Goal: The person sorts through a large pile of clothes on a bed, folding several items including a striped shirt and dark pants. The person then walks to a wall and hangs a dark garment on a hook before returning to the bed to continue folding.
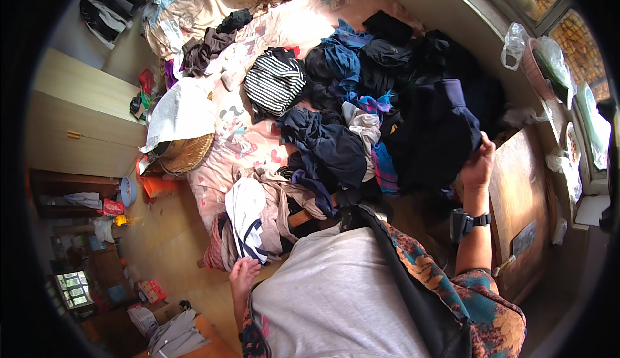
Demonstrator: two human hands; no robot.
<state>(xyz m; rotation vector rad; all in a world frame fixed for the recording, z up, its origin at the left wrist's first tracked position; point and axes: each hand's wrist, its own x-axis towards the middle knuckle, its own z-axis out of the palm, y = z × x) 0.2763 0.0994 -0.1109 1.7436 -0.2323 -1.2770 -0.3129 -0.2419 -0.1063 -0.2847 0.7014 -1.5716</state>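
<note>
Touching the lower end of a white garment (pixel 247 206), the left grip (pixel 245 271) sits just below it (cannot tell whether the fingers pinch or merely rest), perhaps to steady the cloth. Right of that grip and well beyond it: a striped garment (pixel 278 81) on the bed (pixel 242 141). Farther right, a dark garment (pixel 429 141) is held by its right-hand edge, probably so the fabric stays spread; it lies immediately left of the right grip (pixel 478 161), clenched on that edge.
</note>
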